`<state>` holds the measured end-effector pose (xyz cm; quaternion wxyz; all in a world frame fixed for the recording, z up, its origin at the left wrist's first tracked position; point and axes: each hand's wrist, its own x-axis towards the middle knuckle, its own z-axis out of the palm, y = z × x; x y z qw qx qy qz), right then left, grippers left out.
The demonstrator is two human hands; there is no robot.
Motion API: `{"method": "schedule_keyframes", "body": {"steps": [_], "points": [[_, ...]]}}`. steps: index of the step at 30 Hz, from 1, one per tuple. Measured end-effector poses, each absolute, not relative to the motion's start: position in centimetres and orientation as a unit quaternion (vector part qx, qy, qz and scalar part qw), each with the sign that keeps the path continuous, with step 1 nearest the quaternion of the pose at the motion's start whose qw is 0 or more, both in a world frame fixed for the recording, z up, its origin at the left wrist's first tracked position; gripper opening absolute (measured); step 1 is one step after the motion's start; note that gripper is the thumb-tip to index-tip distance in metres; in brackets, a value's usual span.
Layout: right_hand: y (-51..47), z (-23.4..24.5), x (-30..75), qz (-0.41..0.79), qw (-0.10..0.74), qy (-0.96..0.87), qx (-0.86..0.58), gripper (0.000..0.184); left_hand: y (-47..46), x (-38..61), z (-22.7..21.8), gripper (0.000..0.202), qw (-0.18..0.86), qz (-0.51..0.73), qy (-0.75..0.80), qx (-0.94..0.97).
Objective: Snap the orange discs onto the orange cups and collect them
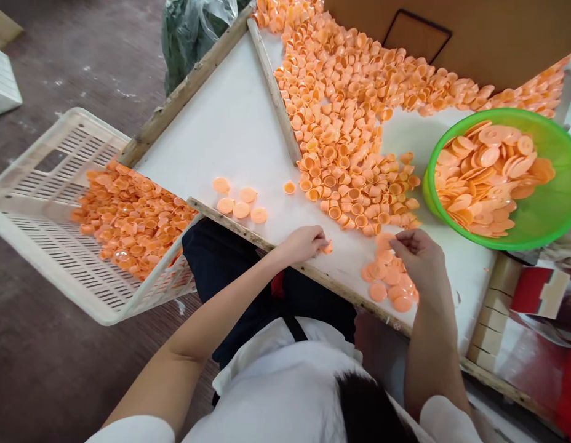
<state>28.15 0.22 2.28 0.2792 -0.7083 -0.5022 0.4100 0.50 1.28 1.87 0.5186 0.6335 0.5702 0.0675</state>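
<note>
My left hand (304, 245) is closed on a small orange plastic cup (328, 247) just above the table's front edge. To the right, my right hand (417, 252) pinches a flat orange disc (385, 240) between thumb and fingers. Below that hand lies a loose group of orange discs (392, 280). A large heap of orange cups (354, 184) spreads over the table beyond both hands, and a single cup (290, 187) sits apart from it. Several round orange pieces (240, 210) lie on the white surface to the left.
A green bowl (431, 212) full of orange discs stands at the right. Left of the table is a white slatted crate (59, 246) holding many orange pieces. Wooden strips (274, 92) edge and divide the white tabletop (197, 129). A cardboard box (488, 43) stands at the back.
</note>
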Motion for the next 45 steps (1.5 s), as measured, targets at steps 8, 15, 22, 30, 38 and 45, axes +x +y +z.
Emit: {"method": "schedule_keyframes", "body": {"steps": [8, 15, 22, 30, 38, 45], "points": [[-2.0, 0.4, 22.7, 0.591, 0.277, -0.448, -0.611, 0.035, 0.2, 1.6, 0.8, 0.010, 0.402, 0.100, 0.604, 0.681], [-3.1, 0.2, 21.6, 0.607, 0.305, -0.421, -0.601, 0.035, -1.2, 1.2, 1.5, 0.020, 0.475, 0.164, 0.615, 0.608], [-3.0, -0.7, 19.3, 0.578, 0.257, -0.459, -0.623, 0.029, -1.4, 1.8, 0.5, 0.013, 0.568, 0.182, 0.581, 0.553], [-2.5, -1.2, 19.6, 0.606, 0.216, -0.464, -0.609, 0.022, -1.0, 1.8, -0.1, 0.012, 0.573, 0.168, 0.575, 0.559], [-2.1, -0.7, 19.4, 0.626, 0.185, -0.445, -0.614, 0.021, -1.1, 1.5, 0.1, 0.010, 0.573, 0.154, 0.578, 0.561], [-1.4, 0.0, 19.5, 0.645, 0.155, -0.438, -0.606, 0.018, -0.9, 1.2, 0.4, 0.011, 0.593, 0.141, 0.566, 0.554]]}}
